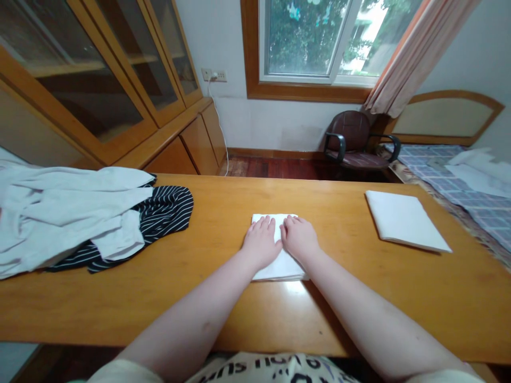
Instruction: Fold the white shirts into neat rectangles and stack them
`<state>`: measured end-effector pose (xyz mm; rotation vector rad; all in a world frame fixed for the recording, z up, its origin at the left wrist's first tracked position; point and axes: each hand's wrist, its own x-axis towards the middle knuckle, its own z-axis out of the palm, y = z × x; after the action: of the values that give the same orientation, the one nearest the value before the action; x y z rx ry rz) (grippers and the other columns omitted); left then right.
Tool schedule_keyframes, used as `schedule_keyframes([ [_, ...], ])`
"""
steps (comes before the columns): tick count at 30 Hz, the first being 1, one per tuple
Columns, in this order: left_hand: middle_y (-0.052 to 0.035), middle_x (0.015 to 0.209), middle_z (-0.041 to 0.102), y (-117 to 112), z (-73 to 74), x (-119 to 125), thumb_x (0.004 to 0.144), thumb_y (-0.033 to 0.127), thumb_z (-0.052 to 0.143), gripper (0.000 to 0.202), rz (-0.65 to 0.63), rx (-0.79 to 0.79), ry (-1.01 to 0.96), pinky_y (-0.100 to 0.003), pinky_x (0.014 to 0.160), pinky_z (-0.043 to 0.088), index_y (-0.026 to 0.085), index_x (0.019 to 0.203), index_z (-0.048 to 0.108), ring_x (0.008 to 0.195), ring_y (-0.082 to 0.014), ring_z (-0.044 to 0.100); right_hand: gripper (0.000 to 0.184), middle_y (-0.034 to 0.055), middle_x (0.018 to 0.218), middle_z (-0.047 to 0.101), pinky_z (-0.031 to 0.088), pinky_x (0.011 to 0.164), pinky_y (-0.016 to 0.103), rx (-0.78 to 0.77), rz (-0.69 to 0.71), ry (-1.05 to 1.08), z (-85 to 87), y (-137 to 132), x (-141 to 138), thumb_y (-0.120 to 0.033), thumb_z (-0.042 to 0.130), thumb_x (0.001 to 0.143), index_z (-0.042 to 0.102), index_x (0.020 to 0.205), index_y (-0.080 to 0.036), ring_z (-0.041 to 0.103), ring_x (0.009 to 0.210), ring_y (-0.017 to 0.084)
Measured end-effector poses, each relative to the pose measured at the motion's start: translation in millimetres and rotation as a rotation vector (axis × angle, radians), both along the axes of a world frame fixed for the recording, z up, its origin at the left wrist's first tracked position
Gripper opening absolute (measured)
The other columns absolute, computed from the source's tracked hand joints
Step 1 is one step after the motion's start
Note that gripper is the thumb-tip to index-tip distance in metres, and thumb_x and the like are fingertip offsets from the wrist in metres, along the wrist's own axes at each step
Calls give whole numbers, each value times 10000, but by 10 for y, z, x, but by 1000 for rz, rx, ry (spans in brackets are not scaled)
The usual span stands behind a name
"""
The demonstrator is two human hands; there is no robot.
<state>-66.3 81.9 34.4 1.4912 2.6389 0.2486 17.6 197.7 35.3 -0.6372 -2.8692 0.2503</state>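
Note:
A small folded white cloth (279, 268) lies flat on the wooden table (339, 298) in front of me. My left hand (261, 242) and my right hand (298, 238) rest side by side on top of it, palms down, fingers stretched out and pressed flat, thumbs nearly touching. Both hands cover most of the cloth's far half. Neither hand grips anything.
A heap of white garments (59, 213) with a black striped garment (167, 210) lies at the table's left end. Another folded white cloth (403, 219) sits at the right. Behind the table are wooden cabinets (120, 90), a dark chair (353, 139) and a bed (463, 181).

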Motion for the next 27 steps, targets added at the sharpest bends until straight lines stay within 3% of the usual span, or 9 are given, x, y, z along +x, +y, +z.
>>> schedule_keyframes([
  [2,-118,1368,501,25,6,-2,862,312,385,485,60,72,24,-415,1066,295,147,1310,467,1261,-254,429,358,162,1141,648,369,985,390,-44,-46,29,-34,9,-26,-300,357,927,629,1079,-124,555,1103,266],
  [4,-101,1346,523,41,-15,-3,873,281,370,459,90,127,45,-414,1075,282,167,1306,470,1247,-239,439,413,152,1292,566,301,1049,434,-101,-91,58,-99,42,-32,-342,377,923,553,1227,-127,483,1212,269],
  [8,-113,1472,373,75,-89,-52,914,413,321,556,67,106,50,-460,1126,179,152,1403,368,1377,-263,264,594,159,1494,314,160,1101,537,-193,-135,34,-199,144,-34,-454,369,918,357,1416,-129,269,1378,288],
  [11,-126,1499,321,115,-120,-141,918,469,302,612,50,73,35,-469,1132,165,137,1432,322,1403,-275,205,622,160,1515,262,133,1102,559,-221,-118,-2,-197,232,-47,-474,337,927,303,1448,-137,226,1396,289],
  [16,-123,1500,321,128,-44,-154,907,474,355,613,2,83,39,-519,1129,138,151,1427,332,1407,-295,187,607,128,1512,282,141,1114,537,-236,-39,-22,-174,362,-39,-467,307,941,300,1452,-139,224,1399,272],
  [21,-125,1492,335,60,53,260,904,392,387,544,-104,126,52,-465,1156,111,129,1380,405,1415,-265,168,526,99,1480,360,154,1115,533,-254,-58,10,-180,404,-36,-392,294,953,362,1425,-170,275,1381,255],
  [27,-226,1527,176,76,-141,609,843,632,362,869,-136,56,44,-504,1152,67,7,1437,256,1426,-333,57,450,79,1355,531,220,1102,490,-330,-86,144,-223,472,-55,-332,309,940,513,1313,-185,405,1306,236],
])
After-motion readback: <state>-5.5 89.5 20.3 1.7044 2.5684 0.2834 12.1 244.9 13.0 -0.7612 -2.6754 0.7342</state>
